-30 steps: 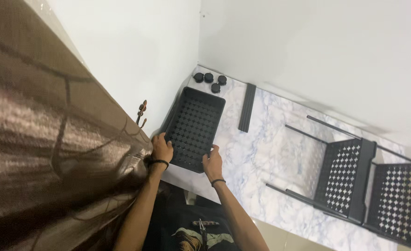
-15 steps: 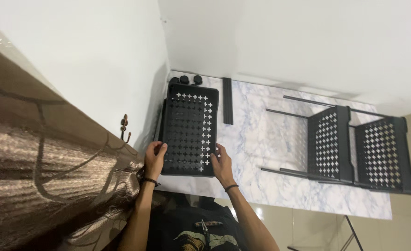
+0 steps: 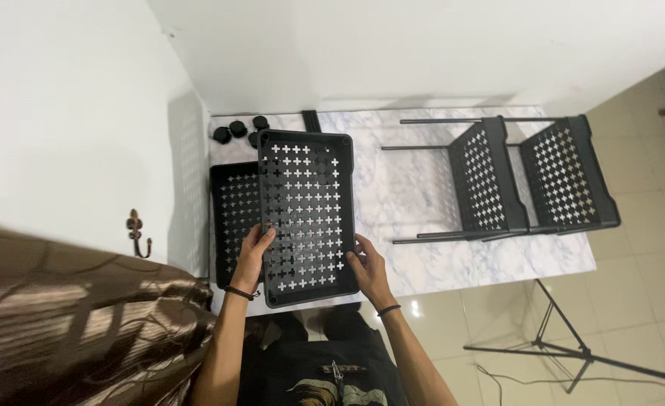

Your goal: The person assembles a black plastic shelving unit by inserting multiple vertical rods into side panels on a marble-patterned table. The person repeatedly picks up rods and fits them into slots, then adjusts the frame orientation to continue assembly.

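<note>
Black perforated tray (image 3: 306, 218), lifted above the marble tabletop (image 3: 415, 188); my left hand (image 3: 253, 252) and right hand (image 3: 366, 267) are clamped on its near corners. A second tray (image 3: 231, 218) lies flat beneath, partly covered. I judge this the carry step; next move calls for lining it up with the half-built rack (image 3: 532, 180) lying on its side. Caster wheels (image 3: 235, 129) are half hidden behind the tray rim; the tray's underside is out of sight.

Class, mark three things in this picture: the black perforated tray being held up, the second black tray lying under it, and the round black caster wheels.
Black perforated plastic tray held in both hands (image 3: 306, 214): head view, centre of its panel.
Second black perforated tray lying flat (image 3: 235, 214): head view, exposed left part.
Round black caster wheels (image 3: 236, 129): head view, top of one wheel.
</note>
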